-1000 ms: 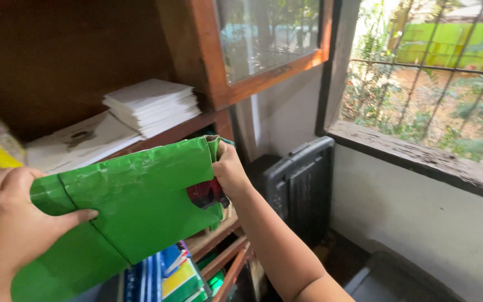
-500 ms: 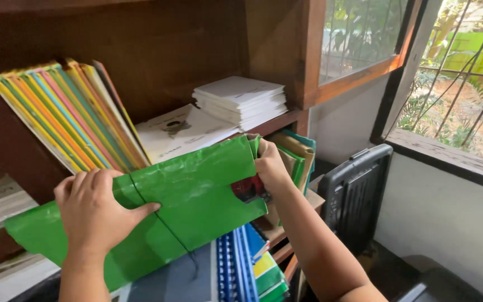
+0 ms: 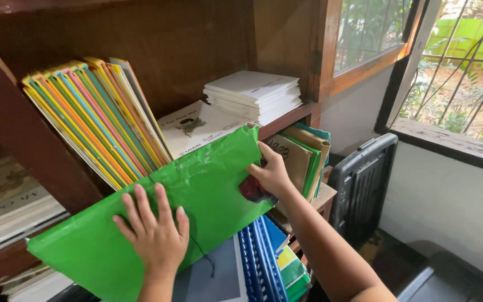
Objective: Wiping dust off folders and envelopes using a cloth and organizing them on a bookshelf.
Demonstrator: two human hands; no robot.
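Your wooden shelf (image 3: pixel 294 116) carries a stack of white booklets (image 3: pixel 252 95). Left of that stack lies a flat white booklet (image 3: pixel 197 127); further left, colourful folders (image 3: pixel 93 120) lean on edge.

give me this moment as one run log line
left hand flat on green folder | right hand grips its right edge | folder tilted before wooden shelf, below colourful folders

green plastic folder (image 3: pixel 197 196): flat, glossy, crinkled, tilted up to the right, thin black cord across it, in front of shelf edge.
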